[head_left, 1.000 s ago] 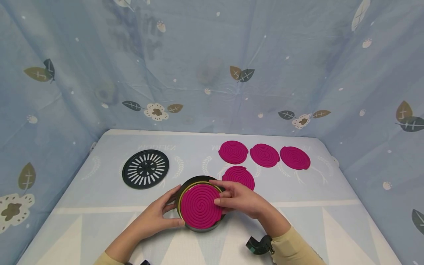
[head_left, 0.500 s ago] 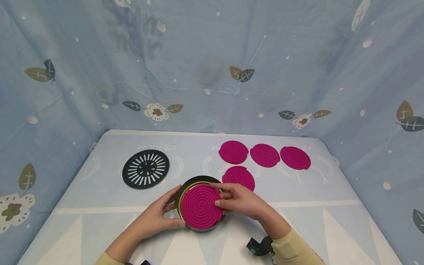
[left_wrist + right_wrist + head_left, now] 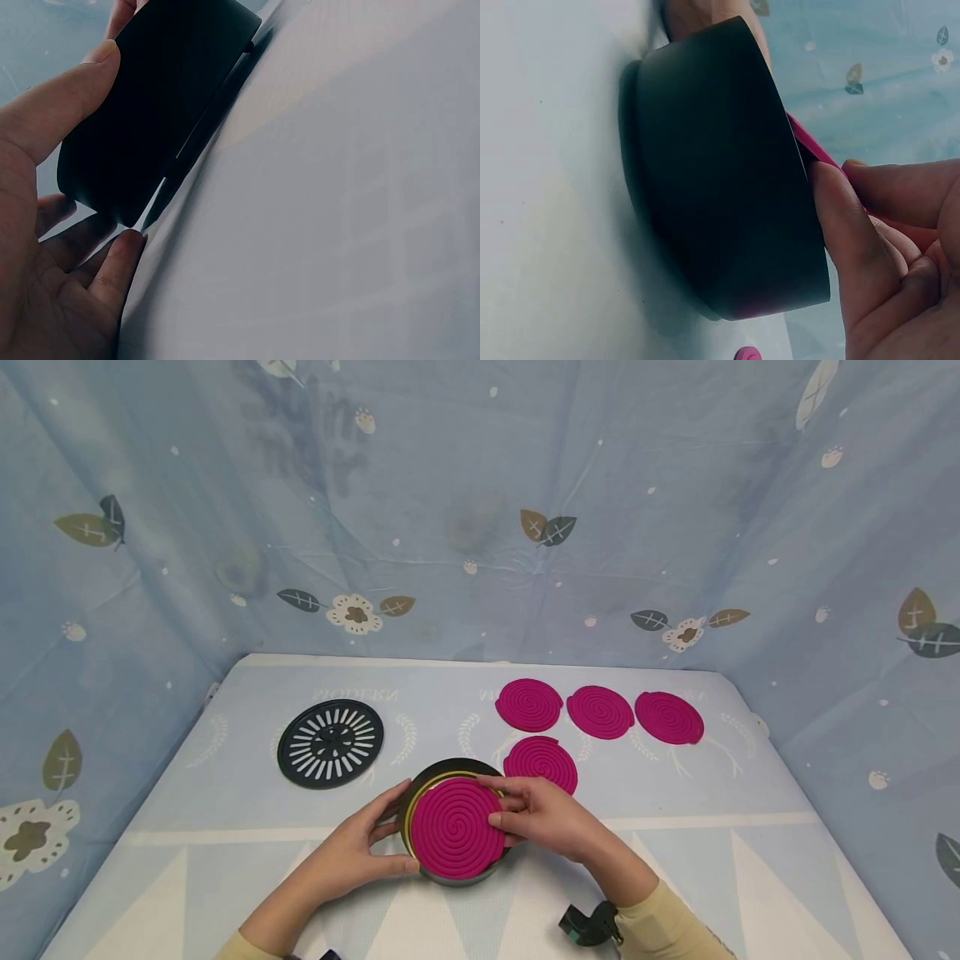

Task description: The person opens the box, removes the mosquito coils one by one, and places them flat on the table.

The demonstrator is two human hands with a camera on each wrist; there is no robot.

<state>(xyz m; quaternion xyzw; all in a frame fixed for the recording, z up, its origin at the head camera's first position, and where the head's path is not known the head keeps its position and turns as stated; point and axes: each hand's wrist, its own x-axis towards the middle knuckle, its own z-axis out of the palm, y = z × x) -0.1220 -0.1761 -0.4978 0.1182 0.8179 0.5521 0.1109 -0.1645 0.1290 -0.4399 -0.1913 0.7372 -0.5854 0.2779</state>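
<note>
A round dark tin [image 3: 431, 767] with a yellowish inner rim stands on the table in the head view. My left hand [image 3: 352, 852] grips its left side, thumb at the front and fingers behind. Over the tin's mouth lies a magenta mosquito coil [image 3: 454, 828]. My right hand [image 3: 551, 817] pinches the coil's right edge between thumb and index finger. In the right wrist view the coil [image 3: 810, 142] tilts up out of the tin [image 3: 727, 172], its edge above the rim. The left wrist view shows my left thumb [image 3: 67, 97] against the tin's dark wall [image 3: 150, 112].
A black slotted lid [image 3: 330, 743] lies at the left. Behind and right of the tin are more magenta coils: a near one [image 3: 542, 760] partly behind my right hand, and a back row [image 3: 600, 712]. A patterned blue curtain [image 3: 465, 527] rises behind the table [image 3: 225, 777].
My right index finger has shifted slightly down and right at the tin's rim, and the coil has moved barely to the right. My left hand and the tin stay put.
</note>
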